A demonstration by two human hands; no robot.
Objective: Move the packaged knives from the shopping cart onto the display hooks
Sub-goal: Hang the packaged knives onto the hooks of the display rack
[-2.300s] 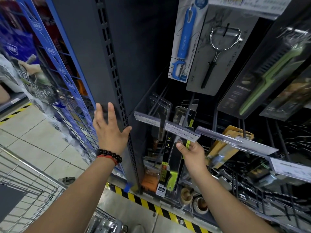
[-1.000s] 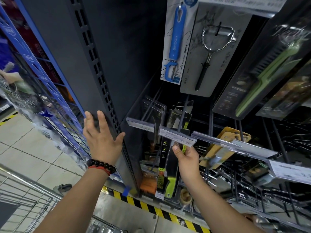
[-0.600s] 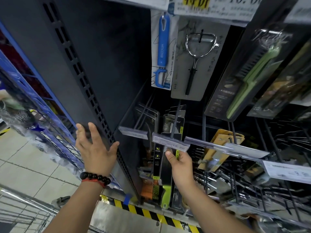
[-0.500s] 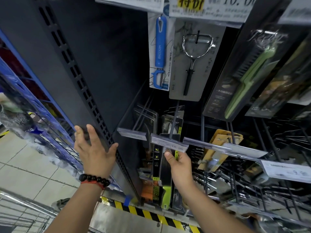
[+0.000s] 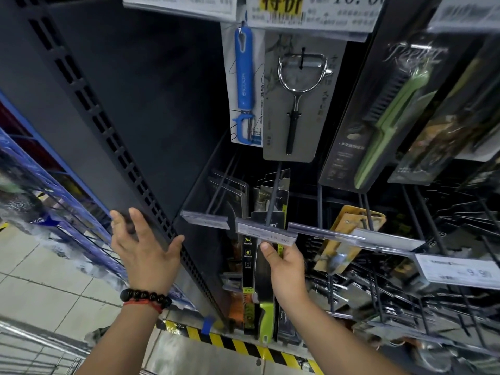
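Head view: the right hand (image 5: 286,269) grips a long packaged knife (image 5: 257,282), thumb across its front and fingers curled behind, just under the price strip (image 5: 266,232) at the tip of a display hook (image 5: 272,201). Compared with the frames of a second or two ago, the hand and package sit at much the same spot beneath the strip, while the view has tilted upward, so the peelers above now fill more of the frame. The card's top edge appears to reach the hook behind the strip (whether its hole has caught the rod is hidden), and the green handle hangs below the wrist. That suggests the hanging step is nearly done but not confirmed.

The left hand (image 5: 144,250) stays open, fingers spread, palm against the dark shelf upright (image 5: 113,136) out to the left of the knife hand, apparently bracing; it holds nothing. Below that forearm, the shopping cart (image 5: 32,350) shows only a wire corner, less than before, and its contents are out of view.
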